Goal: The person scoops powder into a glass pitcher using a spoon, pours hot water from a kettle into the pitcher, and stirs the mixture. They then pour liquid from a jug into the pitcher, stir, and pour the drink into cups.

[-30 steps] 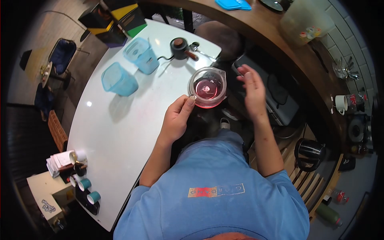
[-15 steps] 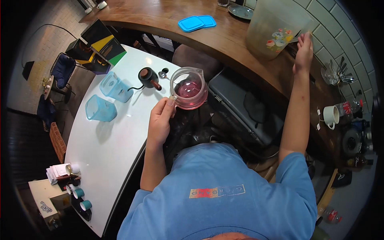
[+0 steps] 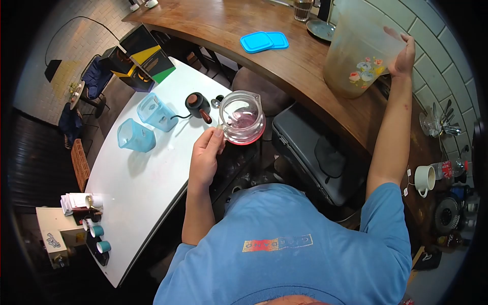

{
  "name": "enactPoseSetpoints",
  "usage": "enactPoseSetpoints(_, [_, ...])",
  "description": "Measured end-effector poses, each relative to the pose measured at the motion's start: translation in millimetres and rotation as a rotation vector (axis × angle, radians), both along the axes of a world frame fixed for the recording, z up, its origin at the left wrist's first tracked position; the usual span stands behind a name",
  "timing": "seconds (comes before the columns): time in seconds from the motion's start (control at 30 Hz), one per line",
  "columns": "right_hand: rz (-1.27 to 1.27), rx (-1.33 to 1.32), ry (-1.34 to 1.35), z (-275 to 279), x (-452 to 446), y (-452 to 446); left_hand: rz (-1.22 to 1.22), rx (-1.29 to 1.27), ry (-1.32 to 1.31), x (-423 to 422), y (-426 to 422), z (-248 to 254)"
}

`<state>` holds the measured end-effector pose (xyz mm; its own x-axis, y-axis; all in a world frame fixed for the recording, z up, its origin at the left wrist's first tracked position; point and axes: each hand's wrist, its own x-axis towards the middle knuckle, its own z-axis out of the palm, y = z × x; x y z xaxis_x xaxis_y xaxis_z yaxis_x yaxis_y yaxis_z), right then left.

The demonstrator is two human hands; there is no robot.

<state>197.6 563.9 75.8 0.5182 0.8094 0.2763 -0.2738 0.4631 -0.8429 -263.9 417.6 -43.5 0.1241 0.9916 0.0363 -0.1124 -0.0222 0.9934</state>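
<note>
My left hand (image 3: 206,155) grips the handle of a clear glass teapot (image 3: 241,133) with pinkish-red liquid low inside, held above the edge of the white table. At the upper right, my right hand (image 3: 402,58) is at the handle side of a large translucent plastic pitcher (image 3: 351,58) with a flower print. Its fingers curl around that side and are partly hidden behind the pitcher, which stands on the wooden counter (image 3: 213,23). Two light-blue plastic containers (image 3: 155,112) and a dark pot with a wooden side handle (image 3: 195,103) are on the white table (image 3: 152,178), left of the teapot.
Blue lids (image 3: 262,41), a plate (image 3: 320,30) and a glass (image 3: 302,10) lie along the counter. A black case (image 3: 310,152) is below it. At right are a white mug (image 3: 424,179), a plastic bottle (image 3: 450,169) and cutlery (image 3: 447,119). Dark boxes (image 3: 147,53) stand at the table's far end.
My right hand has moved up and its fingers have curled around the pitcher's handle side. The teapot stays in my left hand. The whole view has shifted slightly.
</note>
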Motion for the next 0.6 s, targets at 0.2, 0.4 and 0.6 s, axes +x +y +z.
enactPoseSetpoints(0.2, [0.036,0.007,-0.329,26.8,-41.0,2.1,-0.042,0.029,-0.030,-20.5,18.9,9.0])
enactPoseSetpoints(0.4, [0.383,0.079,-0.570,50.7,-81.4,-10.8,-0.078,0.029,-0.034,-31.8,28.9,12.6])
enactPoseSetpoints(0.6, [0.545,0.160,-0.655,73.9,-127.7,-26.5,-0.112,0.041,-0.051,-32.9,33.3,15.8])
